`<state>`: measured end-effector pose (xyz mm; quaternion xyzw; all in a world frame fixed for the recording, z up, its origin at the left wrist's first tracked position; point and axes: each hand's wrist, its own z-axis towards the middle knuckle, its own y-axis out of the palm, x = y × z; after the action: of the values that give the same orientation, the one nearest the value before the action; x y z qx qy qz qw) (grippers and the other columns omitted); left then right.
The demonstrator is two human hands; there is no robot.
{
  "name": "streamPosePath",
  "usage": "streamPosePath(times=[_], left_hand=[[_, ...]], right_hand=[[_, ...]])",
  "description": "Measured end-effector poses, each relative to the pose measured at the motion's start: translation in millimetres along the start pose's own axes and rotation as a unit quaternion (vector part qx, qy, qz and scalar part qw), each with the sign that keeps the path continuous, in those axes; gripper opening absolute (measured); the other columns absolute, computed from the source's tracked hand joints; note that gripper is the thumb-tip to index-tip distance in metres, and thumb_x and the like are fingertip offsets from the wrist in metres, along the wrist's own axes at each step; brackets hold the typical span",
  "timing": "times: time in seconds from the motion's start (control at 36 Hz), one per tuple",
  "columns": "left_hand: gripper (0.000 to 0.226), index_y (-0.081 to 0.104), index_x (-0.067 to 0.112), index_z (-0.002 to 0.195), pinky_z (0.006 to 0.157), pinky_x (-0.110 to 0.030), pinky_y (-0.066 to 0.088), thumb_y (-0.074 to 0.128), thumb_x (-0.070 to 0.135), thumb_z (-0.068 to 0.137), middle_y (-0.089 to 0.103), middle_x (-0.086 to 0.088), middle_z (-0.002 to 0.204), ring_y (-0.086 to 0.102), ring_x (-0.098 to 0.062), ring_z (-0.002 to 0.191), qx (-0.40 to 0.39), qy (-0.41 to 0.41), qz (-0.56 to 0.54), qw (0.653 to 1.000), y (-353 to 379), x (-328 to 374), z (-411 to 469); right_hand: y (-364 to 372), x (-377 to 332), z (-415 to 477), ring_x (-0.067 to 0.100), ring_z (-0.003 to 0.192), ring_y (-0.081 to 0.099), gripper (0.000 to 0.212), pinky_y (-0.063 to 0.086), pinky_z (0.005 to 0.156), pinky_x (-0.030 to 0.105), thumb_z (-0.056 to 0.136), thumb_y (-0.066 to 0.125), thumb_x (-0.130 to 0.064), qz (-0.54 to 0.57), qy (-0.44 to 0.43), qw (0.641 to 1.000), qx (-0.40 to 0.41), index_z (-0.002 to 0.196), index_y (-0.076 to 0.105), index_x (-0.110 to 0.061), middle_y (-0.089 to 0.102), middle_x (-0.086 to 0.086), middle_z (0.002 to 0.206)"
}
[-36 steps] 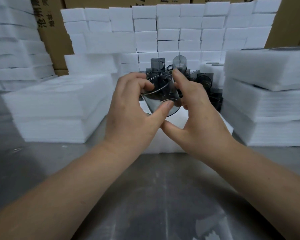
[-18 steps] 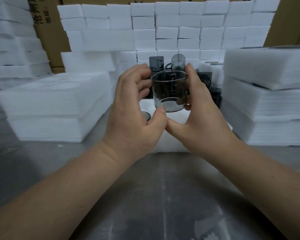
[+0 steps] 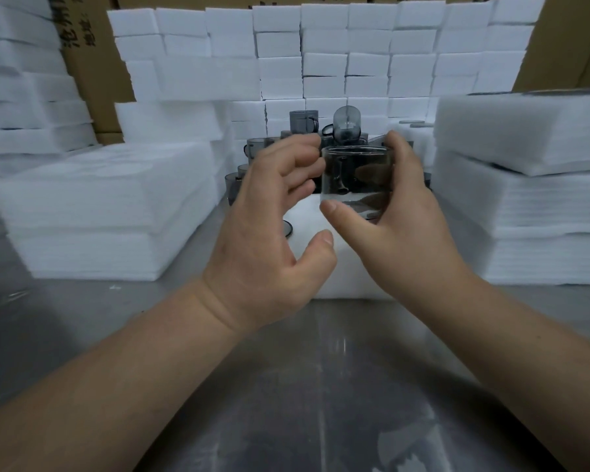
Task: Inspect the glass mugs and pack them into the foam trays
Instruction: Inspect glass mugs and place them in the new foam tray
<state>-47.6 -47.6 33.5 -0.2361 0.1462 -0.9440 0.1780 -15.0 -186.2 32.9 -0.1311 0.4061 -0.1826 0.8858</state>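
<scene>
Two bare forearms reach out over a grey metal counter. The right hand holds one clear, smoky glass mug upright in the air, at the centre of the view and above a white foam tray that lies on the counter. Its grip wraps the mug's right side. The thumb presses the lower front edge, and the fingers show through the glass on the far wall. The mug's handle is also seen through the glass, on the far left side.

The left hand sits just beside the mug with a loose, half-curled grip that holds nothing. Its thumb is apart from the glass, and its fingertips are so near the left wall that I cannot tell whether they touch.

One dark round mug rim shows in the tray's top, partly hidden by the left hand. Behind the hands is a heap of grey glass mugs. At least five are visible, one of them tipped over.

Two stacks of foam sheets flank the tray: one left stack and one right stack. A wall of foam blocks rises at the back, with cardboard boxes behind it.
</scene>
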Motion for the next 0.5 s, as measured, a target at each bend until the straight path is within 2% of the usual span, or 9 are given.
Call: streamPosePath(times=[0.06, 0.08, 0.19, 0.28, 0.33, 0.42, 0.5], left_hand=[[0.053, 0.028, 0.029, 0.117, 0.099, -0.020, 0.039, 0.050, 0.017, 0.070, 0.036, -0.002, 0.132, 0.048, -0.013, 0.122, 0.002, 0.004, 0.001, 1.000, 0.1, 0.8, 0.5], [0.053, 0.028, 0.029, 0.117, 0.100, -0.021, 0.039, 0.049, 0.017, 0.071, 0.036, -0.002, 0.131, 0.048, -0.013, 0.121, 0.007, 0.005, 0.005, 1.000, 0.0, 1.0, 0.9], [0.052, 0.032, 0.021, 0.121, 0.099, -0.021, 0.039, 0.051, 0.017, 0.072, 0.039, 0.001, 0.126, 0.049, -0.015, 0.116, 0.043, 0.000, 0.068, 0.997, -1.5, -2.0, 2.4], [0.058, 0.036, 0.011, 0.127, 0.099, -0.014, 0.035, 0.056, 0.009, 0.073, 0.040, 0.002, 0.121, 0.047, -0.012, 0.112, 0.060, -0.023, 0.141, 0.988, -1.9, -6.1, 3.1], [0.058, 0.040, 0.005, 0.129, 0.098, -0.009, 0.032, 0.057, 0.008, 0.073, 0.039, 0.005, 0.120, 0.045, -0.008, 0.110, 0.059, -0.044, 0.170, 0.983, -1.3, -7.3, 3.4], [0.056, 0.043, 0.003, 0.129, 0.095, -0.003, 0.030, 0.056, 0.011, 0.075, 0.037, 0.007, 0.121, 0.043, -0.004, 0.108, 0.053, -0.064, 0.192, 0.978, -0.9, -7.3, 3.7], [0.052, 0.047, 0.004, 0.127, 0.096, -0.011, 0.034, 0.054, 0.015, 0.076, 0.039, 0.007, 0.120, 0.044, -0.006, 0.110, 0.046, -0.071, 0.204, 0.975, -0.6, -6.9, 4.4]], right_hand=[[0.2, -0.5, -0.3, 0.002, 0.115, 0.051, 0.093, 0.046, 0.094, 0.034, 0.069, 0.061, -0.056, 0.001, 0.007, 1.000, 0.002, 0.145, 0.013, -0.033, 0.051, -0.018, 0.129], [0.2, -0.5, -0.2, 0.002, 0.112, 0.053, 0.093, 0.047, 0.092, 0.034, 0.067, 0.059, -0.058, 0.000, 0.009, 1.000, 0.004, 0.144, 0.012, -0.035, 0.052, -0.020, 0.124], [-1.1, -0.1, 1.5, -0.006, 0.103, 0.054, 0.090, 0.042, 0.086, 0.024, 0.065, 0.056, -0.063, 0.014, 0.021, 1.000, 0.019, 0.143, 0.017, -0.038, 0.052, -0.029, 0.106], [-2.8, -0.9, 4.0, 0.006, 0.102, 0.060, 0.088, 0.048, 0.090, 0.035, 0.060, 0.053, -0.068, 0.046, 0.041, 0.998, 0.028, 0.138, 0.030, -0.033, 0.060, -0.016, 0.111], [-3.9, -1.6, 5.7, 0.011, 0.096, 0.064, 0.081, 0.050, 0.086, 0.039, 0.059, 0.053, -0.068, 0.069, 0.053, 0.996, 0.029, 0.129, 0.042, -0.029, 0.064, -0.014, 0.106], [-4.7, -1.9, 8.7, 0.009, 0.082, 0.067, 0.074, 0.050, 0.073, 0.032, 0.058, 0.053, -0.070, 0.106, 0.080, 0.991, 0.031, 0.118, 0.049, -0.027, 0.065, -0.012, 0.093], [-4.8, -2.2, 11.1, 0.011, 0.073, 0.068, 0.069, 0.047, 0.060, 0.023, 0.064, 0.053, -0.066, 0.145, 0.110, 0.983, 0.031, 0.114, 0.052, -0.018, 0.066, -0.004, 0.093]])
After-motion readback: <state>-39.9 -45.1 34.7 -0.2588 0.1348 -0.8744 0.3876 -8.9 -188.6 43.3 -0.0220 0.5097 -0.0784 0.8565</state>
